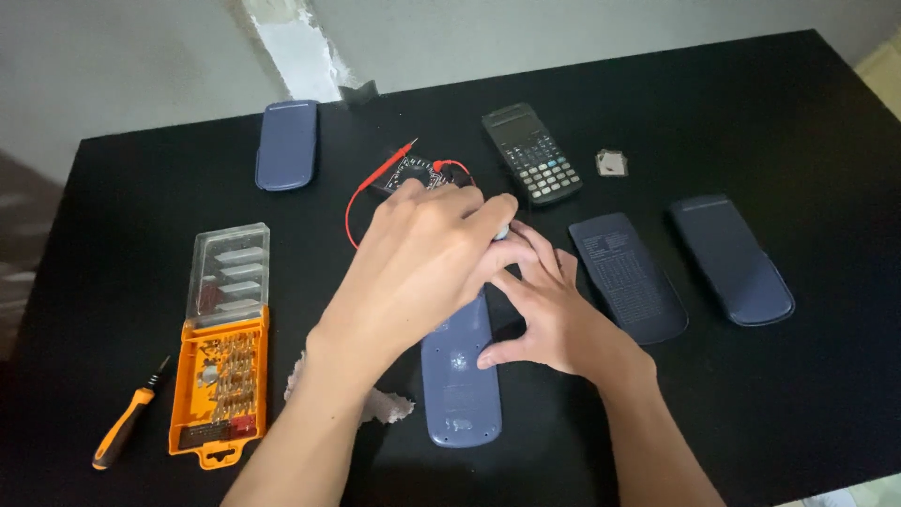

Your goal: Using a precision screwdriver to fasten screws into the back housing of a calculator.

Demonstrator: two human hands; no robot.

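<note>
Head view. Left hand is curling over the top end of a blue calculator back lying face-down at mid-desk; its fingertips are closing on a small pale item, too hidden to identify. Right hand is lying flat with fingers spread, pressing the calculator's right edge and the desk beside it.

Just behind the hands: a multimeter with red lead looping left. Further back, a dark calculator lying face-up and a blue cover sitting near the rear edge.

Right side: two dark covers lying side by side, apart from each other; open desk beyond them to the right edge.

Left side: an open orange bit case and an orange-handled screwdriver sitting near the front-left edge. Open surface between case and left forearm is narrow.
</note>
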